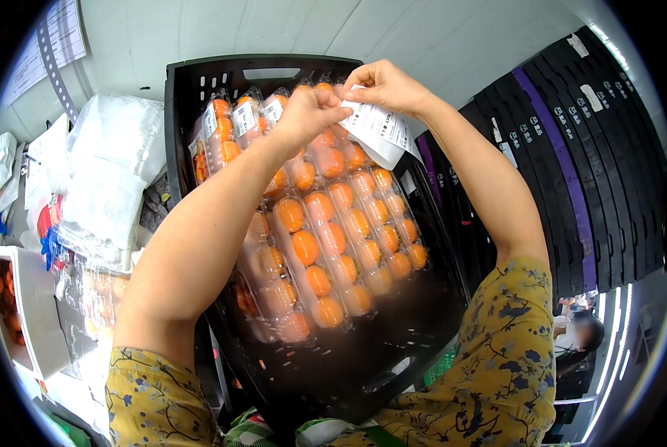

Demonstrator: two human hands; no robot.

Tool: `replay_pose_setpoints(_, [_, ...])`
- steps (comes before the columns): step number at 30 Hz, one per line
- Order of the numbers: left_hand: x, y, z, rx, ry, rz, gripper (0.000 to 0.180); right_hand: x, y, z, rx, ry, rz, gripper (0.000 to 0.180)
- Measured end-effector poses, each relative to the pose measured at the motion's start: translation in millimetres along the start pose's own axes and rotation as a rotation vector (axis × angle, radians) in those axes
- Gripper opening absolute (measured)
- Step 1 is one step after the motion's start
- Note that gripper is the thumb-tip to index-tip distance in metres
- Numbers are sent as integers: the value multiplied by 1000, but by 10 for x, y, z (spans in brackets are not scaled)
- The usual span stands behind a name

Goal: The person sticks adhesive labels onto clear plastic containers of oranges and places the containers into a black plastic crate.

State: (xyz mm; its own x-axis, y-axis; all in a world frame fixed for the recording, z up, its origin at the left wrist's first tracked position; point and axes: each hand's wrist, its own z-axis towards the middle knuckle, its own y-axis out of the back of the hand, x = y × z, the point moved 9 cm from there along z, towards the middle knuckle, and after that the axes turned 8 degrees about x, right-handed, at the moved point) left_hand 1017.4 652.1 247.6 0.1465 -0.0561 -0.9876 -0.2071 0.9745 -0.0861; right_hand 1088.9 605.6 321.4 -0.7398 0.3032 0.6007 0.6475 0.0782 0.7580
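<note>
A black plastic crate (171, 112) in front of me holds several rows of clear plastic packs (333, 246) filled with round orange fruits. Over its far end, my right hand (385, 88) pinches the top of a white printed label sheet (382, 134), which hangs down toward the crate's right side. My left hand (307, 115) is beside it, thumb and fingers pressed together at the sheet's left edge. Whatever sits between those left fingertips is too small to make out. Several far-left packs carry a white label (245, 118) on top.
Black crates (572, 164) with a purple one (560, 171) among them are stacked at the right. Clear plastic bags (106, 164) lie on the left, near a white box (39, 313) of orange-red fruits. A person (580, 333) is visible at the lower right.
</note>
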Motion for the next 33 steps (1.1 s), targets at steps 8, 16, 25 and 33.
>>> replay_pose_setpoints(8, [-45, 136, 16, -169, -107, 250, 27, -3, 12, 27, -127, -59, 90, 16])
replay_pose_setpoints(16, [-31, 108, 9, -134, -84, 202, 25, -30, 24, 18, -118, -19, 24, 22])
replay_pose_setpoints(25, [-135, 175, -63, -233, -47, 286, 19, -88, 91, -87, -213, -165, -105, 26])
replay_pose_setpoints(33, [-107, 147, -74, -299, -137, 377, 27, -97, 752, -411, -333, -157, -283, 37])
